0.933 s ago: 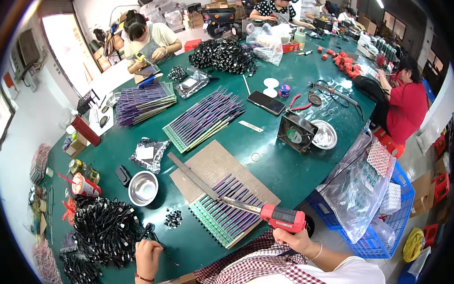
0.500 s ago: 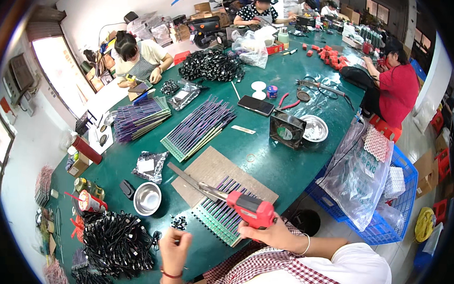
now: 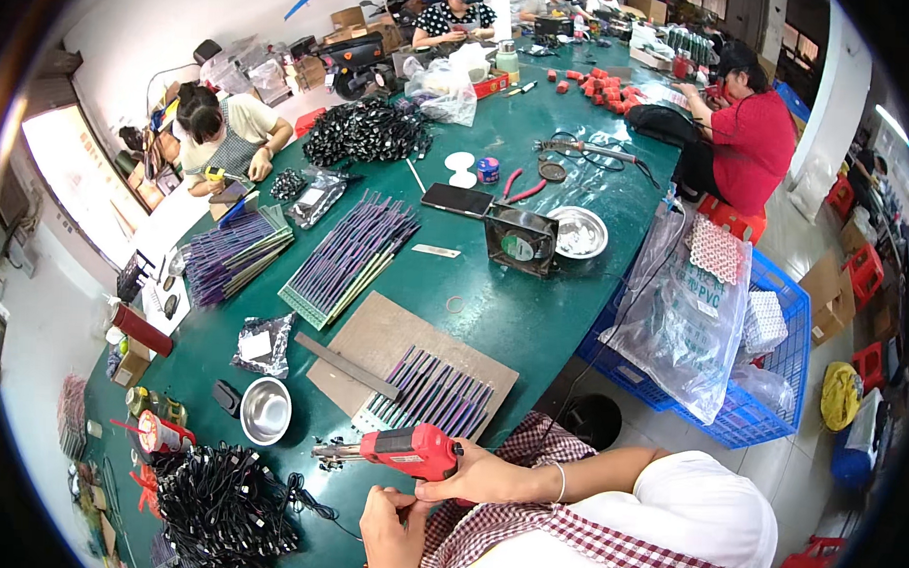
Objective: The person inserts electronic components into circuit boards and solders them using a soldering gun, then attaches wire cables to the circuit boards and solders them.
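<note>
My right hand (image 3: pixel 483 475) is closed round the grip of a red and black pistol-shaped power tool (image 3: pixel 409 450). The tool points left, its metal nose over small black parts (image 3: pixel 330 462) on the green table. Just below the grip, my left hand (image 3: pixel 394 527) is pinched shut close to my right fingers; what it holds, if anything, is too small to make out. Beyond the tool, a row of narrow purple-and-green circuit strips (image 3: pixel 441 389) lies on a brown cardboard sheet (image 3: pixel 373 331). A flat grey metal bar (image 3: pixel 347 365) rests across the cardboard.
A heap of black cables (image 3: pixel 221 511) and a steel bowl (image 3: pixel 266 411) are on the left. More strip bundles (image 3: pixel 350 255), a phone (image 3: pixel 455 200), a square fan (image 3: pixel 521 239) and a metal dish (image 3: pixel 579 233) lie farther off. A blue crate (image 3: pixel 760 420) stands right; co-workers sit around the table.
The tool has swung from over the circuit strips to the left and nearer to me. My left hand has come right, up to my right hand. The whole view has shifted.
</note>
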Available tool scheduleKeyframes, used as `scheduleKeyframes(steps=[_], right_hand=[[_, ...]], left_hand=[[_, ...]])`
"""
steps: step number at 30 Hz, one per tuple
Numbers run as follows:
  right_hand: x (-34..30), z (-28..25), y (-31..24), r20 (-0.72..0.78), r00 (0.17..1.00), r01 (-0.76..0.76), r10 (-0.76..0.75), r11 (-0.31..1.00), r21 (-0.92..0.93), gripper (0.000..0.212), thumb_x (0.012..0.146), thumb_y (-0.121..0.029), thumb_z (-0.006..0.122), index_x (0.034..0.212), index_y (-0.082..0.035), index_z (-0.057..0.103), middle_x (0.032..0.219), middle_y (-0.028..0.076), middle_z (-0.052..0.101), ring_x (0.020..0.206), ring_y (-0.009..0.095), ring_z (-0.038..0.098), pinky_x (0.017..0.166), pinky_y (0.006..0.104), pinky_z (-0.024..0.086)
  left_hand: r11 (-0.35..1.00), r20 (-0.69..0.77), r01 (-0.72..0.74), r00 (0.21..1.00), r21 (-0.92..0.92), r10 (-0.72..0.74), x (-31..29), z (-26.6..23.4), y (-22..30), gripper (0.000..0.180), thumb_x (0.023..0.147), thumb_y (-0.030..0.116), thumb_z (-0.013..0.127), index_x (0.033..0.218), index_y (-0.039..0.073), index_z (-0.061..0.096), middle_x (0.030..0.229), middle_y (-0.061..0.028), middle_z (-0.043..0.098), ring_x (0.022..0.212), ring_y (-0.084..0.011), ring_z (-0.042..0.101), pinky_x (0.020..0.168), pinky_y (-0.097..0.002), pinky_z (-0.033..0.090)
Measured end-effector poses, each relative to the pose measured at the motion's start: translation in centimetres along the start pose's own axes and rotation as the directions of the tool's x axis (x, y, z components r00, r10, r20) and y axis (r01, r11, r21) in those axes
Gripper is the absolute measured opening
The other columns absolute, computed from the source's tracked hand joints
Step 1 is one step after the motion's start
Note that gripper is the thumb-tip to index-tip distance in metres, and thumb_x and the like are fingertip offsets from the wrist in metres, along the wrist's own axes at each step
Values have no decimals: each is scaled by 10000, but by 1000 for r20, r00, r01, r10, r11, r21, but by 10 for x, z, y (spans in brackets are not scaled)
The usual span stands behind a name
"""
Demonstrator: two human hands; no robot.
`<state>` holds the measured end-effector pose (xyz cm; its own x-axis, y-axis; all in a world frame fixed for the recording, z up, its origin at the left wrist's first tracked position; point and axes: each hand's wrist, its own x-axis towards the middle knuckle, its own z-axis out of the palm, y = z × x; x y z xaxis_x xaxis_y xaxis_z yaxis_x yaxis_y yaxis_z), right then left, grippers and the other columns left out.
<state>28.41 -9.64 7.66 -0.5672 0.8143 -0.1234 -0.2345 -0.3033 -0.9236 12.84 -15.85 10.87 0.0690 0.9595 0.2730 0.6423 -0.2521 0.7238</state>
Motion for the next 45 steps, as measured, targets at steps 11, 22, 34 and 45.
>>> scheduleKeyframes(steps=[11,22,34,45], right_hand=[[-6,3,-3,-54,982,160,-183,946,-283,502,799,-163,645,1222,-29,413,873,87,575,777,155,548,728,296,456],[-2,-4,-9,-33,997,70,-76,985,-157,477,804,-130,666,1205,-26,429,857,40,579,796,106,544,746,267,450],[12,-2,0,-63,990,-79,127,865,495,167,775,-23,675,905,-5,571,811,55,598,689,130,580,647,285,484],[22,1,-19,-83,996,23,-30,996,-87,347,810,-131,702,1073,-56,489,889,-5,577,815,50,530,711,226,448]], left_hand=[[992,-88,99,990,-80,-106,4,19,-19,125,766,-37,621,722,-38,504,588,-62,553,515,-55,472,471,-219,370],[924,104,268,963,-273,-249,16,6,-5,60,816,10,604,778,-16,565,625,-36,550,587,-71,447,529,-241,401],[994,-191,100,976,-37,-105,16,14,14,113,769,26,635,743,-3,530,652,-171,548,553,-330,538,525,-371,440],[993,-265,88,962,80,-64,20,9,2,117,766,-12,629,736,14,519,621,-135,490,501,-288,488,477,-358,400]])
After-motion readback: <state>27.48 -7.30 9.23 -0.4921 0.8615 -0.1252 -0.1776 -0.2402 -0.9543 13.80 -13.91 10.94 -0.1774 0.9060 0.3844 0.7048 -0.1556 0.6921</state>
